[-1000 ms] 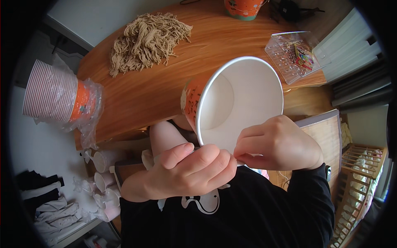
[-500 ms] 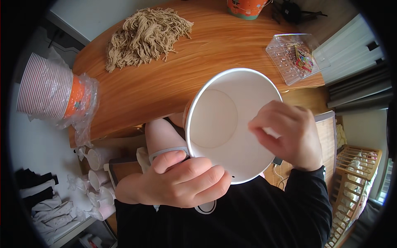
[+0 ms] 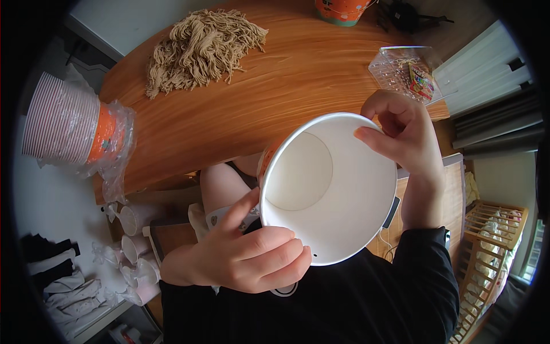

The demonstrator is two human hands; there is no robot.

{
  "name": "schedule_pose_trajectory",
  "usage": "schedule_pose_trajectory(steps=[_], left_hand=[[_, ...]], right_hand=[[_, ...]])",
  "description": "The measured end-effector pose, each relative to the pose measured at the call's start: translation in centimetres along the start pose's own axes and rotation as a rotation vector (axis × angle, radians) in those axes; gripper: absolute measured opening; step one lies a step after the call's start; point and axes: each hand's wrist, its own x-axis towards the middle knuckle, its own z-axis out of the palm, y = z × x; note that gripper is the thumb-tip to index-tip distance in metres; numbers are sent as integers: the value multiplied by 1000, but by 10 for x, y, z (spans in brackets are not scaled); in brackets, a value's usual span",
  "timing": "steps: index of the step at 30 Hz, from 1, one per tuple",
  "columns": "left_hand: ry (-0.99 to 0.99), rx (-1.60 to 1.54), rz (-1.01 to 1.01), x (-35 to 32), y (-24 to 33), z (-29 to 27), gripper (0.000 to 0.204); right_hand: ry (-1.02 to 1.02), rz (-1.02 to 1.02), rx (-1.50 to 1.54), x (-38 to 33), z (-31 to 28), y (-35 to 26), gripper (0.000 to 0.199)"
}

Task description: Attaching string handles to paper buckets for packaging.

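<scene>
A large paper bucket, white inside with some orange showing on its outer side, is tilted over my lap with its mouth toward me. My left hand grips its rim at the lower left, fingers curled over the edge. At the upper right of the rim, my right hand pinches the edge, the thumb on the inner side. A small dark hole shows in the wall just inside the lower rim. The inside of the bucket holds nothing that I can see.
On the wooden table lie a heap of tan cords, a clear plastic tray with a small packet, and an orange bucket. Stacked paper buckets in plastic wrap stand at the left edge. A wooden crib is at the right.
My right hand has moved up from over the bucket's mouth and now pinches the upper right rim. The bucket has shifted slightly down and tilted, and my left index finger has straightened.
</scene>
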Motion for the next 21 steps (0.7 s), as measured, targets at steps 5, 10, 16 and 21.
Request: schedule_pose_trajectory(steps=[5, 10, 16, 21], left_hand=[[-35, -19, 40, -8, -3, 4, 10], [-52, -46, 6, -11, 0, 1, 12], [-98, -65, 70, -12, -7, 2, 16], [-106, -64, 57, -13, -5, -6, 17]], right_hand=[[49, -105, 67, -1, 5, 4, 16], [-35, -66, 7, -3, -3, 0, 17], [-155, -143, 83, -3, -9, 8, 19], [-69, -275, 53, -1, -2, 17, 18]])
